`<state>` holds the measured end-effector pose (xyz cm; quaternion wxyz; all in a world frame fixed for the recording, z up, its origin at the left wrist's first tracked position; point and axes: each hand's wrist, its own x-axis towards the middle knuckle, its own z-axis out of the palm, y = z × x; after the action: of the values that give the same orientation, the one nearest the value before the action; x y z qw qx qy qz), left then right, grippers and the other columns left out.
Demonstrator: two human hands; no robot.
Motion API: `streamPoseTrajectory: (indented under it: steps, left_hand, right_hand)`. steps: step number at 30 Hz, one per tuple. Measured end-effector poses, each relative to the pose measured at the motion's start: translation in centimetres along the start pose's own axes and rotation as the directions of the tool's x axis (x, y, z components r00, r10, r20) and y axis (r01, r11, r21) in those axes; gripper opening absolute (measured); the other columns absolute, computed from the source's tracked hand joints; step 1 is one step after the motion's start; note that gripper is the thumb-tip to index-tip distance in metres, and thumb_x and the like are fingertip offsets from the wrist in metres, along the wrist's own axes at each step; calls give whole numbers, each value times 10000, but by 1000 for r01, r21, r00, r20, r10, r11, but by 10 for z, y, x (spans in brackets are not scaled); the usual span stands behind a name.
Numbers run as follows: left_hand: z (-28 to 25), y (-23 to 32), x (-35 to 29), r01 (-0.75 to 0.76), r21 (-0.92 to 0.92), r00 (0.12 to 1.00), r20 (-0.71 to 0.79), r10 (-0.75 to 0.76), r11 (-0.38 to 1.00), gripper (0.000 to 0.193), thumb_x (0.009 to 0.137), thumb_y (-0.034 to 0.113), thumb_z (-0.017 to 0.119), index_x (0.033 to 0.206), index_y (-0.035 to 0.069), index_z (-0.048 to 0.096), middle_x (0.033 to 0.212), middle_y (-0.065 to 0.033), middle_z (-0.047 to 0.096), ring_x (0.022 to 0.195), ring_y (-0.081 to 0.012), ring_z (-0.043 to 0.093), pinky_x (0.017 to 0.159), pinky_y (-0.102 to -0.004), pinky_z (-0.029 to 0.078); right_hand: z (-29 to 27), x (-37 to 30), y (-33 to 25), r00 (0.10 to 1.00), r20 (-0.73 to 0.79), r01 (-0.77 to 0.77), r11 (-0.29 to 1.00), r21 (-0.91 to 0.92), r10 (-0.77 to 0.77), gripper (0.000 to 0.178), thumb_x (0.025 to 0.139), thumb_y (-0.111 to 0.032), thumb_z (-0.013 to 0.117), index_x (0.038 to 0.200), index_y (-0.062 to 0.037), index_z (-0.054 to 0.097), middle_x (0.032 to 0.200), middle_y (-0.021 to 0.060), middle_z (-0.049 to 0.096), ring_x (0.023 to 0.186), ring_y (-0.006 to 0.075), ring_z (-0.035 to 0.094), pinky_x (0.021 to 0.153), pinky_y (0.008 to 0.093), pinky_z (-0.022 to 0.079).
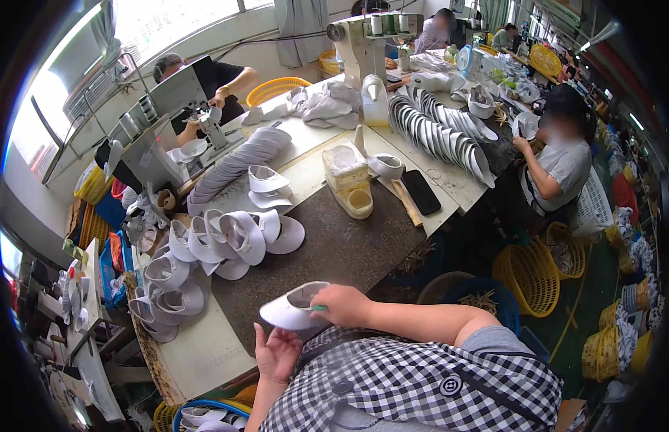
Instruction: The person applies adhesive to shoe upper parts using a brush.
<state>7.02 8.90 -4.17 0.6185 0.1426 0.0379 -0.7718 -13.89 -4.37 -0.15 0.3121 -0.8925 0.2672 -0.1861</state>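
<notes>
A white shoe upper (290, 311) is held above the front edge of the work table, its rounded toe pointing left. My right hand (341, 305) pinches its rear opening edge, and a small green patch shows by the fingers. Just under the upper is my left hand (278, 354), palm turned up and fingers spread. Its fingertips reach the upper's lower side; I cannot tell whether they press on it. Several similar white uppers (241, 236) cluster on the table to the left, and one more upper (385, 165) rests near the back.
A dark mat (327, 248) covers the table's middle. On and behind it are a glue-crusted container (346, 189), a wooden-handled hammer (406, 204) and a black phone (421, 192). Sewing machines (363, 50) stand behind. Co-workers sit at left and right; yellow baskets (527, 277) stand at right.
</notes>
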Motion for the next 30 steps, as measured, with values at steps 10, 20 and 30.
streamPoseTrajectory:
  steps: [10,20,30]
  left_hand:
    - [39,-50,69,-297,690,758,-250,602,660,285,976,157,537,1220,27,465,1119,-143,631,990,-232,641,827,-358,540]
    - [-53,1,85,-42,806,562,-469,681,590,258,960,138,569,1190,31,522,1028,-115,658,923,-184,652,763,-350,550]
    - [19,6,66,-127,768,729,-357,584,627,458,874,72,572,1305,33,420,1152,-105,608,1004,-211,631,838,-346,523]
  right_hand:
    - [-26,-15,52,971,-15,237,970,-48,-238,357,808,-144,677,1150,-97,588,1021,110,627,955,304,616,773,394,523]
    - [-132,-22,199,807,-420,-251,885,392,415,424,1022,-415,421,1030,-60,655,927,115,656,854,214,640,758,336,507]
    - [-129,52,246,777,-515,-175,911,374,361,239,882,-74,639,1119,-99,652,880,70,684,756,132,642,691,275,497]
